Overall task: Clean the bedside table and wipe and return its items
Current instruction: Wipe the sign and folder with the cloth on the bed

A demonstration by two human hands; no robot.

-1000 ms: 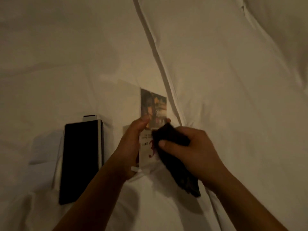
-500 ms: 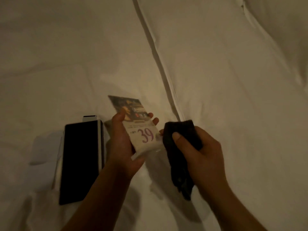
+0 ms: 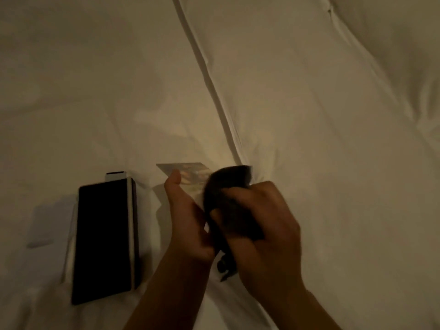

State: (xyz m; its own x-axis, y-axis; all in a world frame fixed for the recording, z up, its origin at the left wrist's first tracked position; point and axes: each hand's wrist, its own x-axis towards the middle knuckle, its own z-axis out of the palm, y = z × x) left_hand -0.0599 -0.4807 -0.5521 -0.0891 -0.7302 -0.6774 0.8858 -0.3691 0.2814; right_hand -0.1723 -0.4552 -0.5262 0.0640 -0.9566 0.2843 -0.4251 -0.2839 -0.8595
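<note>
Hands are meeting at lower centre above the white bed sheet point(image 3: 309, 115): the left hand point(image 3: 188, 217) is gripping a thin printed card point(image 3: 188, 172), the right hand point(image 3: 259, 225) is clutching a dark crumpled cloth point(image 3: 228, 184) against it, right of a flat black rectangular case point(image 3: 102, 241).

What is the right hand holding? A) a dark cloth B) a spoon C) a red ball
A: the right hand grips a dark cloth, bunched up right by the card that the left hand holds.

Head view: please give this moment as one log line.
left hand holds card | right hand holds cloth against it | box on sheet
</note>
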